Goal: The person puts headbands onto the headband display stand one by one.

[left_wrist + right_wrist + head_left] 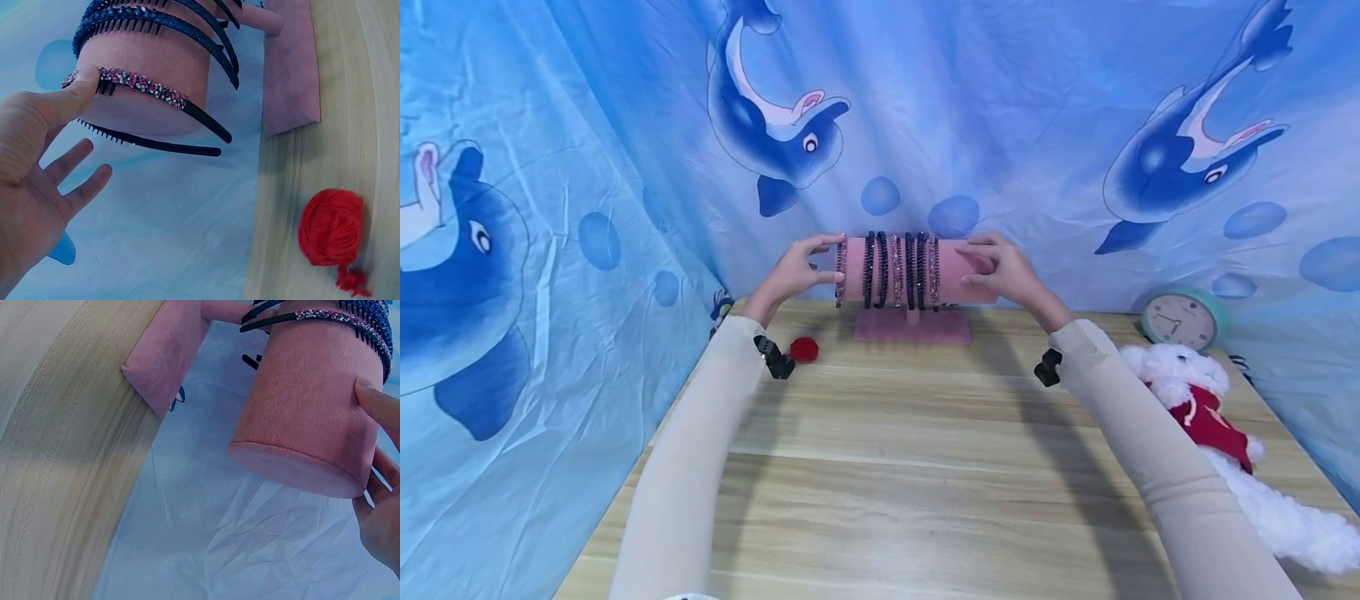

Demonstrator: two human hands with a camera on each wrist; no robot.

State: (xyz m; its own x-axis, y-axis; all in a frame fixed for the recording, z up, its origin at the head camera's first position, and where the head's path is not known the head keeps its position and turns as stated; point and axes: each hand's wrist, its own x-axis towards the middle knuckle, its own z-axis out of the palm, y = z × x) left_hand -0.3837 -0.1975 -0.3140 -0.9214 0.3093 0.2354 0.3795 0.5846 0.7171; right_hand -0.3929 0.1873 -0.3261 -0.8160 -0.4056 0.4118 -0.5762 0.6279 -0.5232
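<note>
A pink plush headband stand (951,271) stands at the back of the table, its horizontal roll carrying several headbands, some dark blue and some pink glittery. At the roll's left end my left hand (793,271) pinches a glittery pink-and-silver headband (144,84). In the left wrist view the thumb lies over its glitter, with two other fingers apart below. My right hand (1013,273) grips the roll's bare right end. In the right wrist view its thumb (378,403) presses the plush side, and the other fingers reach round the far side, partly hidden.
A red yarn bundle (804,350) lies left of the stand's base (880,329). To the right are a round mint-green clock (1182,321) and a white plush toy (1187,367) in red clothing. A blue dolphin-print curtain (1000,108) hangs behind the wooden table (895,483).
</note>
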